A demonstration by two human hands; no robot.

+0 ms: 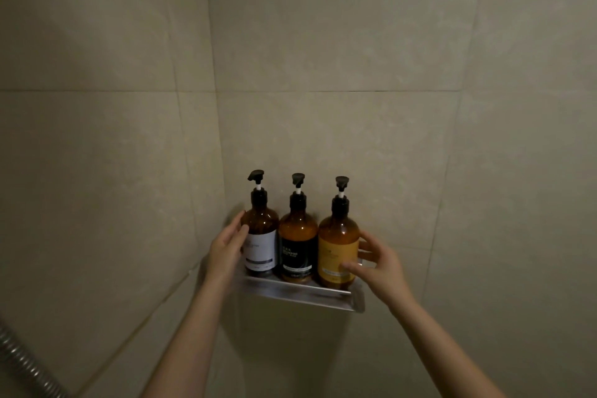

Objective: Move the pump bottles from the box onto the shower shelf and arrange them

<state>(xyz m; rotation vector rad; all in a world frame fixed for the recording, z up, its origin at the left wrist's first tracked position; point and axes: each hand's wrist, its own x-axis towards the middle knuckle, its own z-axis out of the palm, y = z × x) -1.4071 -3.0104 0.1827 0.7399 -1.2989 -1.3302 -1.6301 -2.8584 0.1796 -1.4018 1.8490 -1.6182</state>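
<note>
Three pump bottles stood upright in a row on the shower shelf, a small metal ledge fixed in the tiled corner. The white-label bottle was on the left, the black-label bottle in the middle, and the yellow-label bottle on the right, each touching or just beside its neighbour. The box was out of view.

The left hand lay with spread fingers against the outer side of the white-label bottle, not closed round it. The right hand cupped the yellow-label bottle loosely, thumb on the label and fingers behind; whether it truly gripped could not be told.

The moving looked done, with only the final straightening left. The risk lay in the shelf being narrow, with a low front lip. A squeeze from both sides could push the middle bottle forward and tip it over that lip. The yellow-label bottle sat near the right end, so a nudge outward might slide it off. The tall pumps made the bottles top-heavy, and a wet shelf would make them slip more easily. The pump spouts faced slightly different ways; twisting one bottle might drag its neighbour.
</note>
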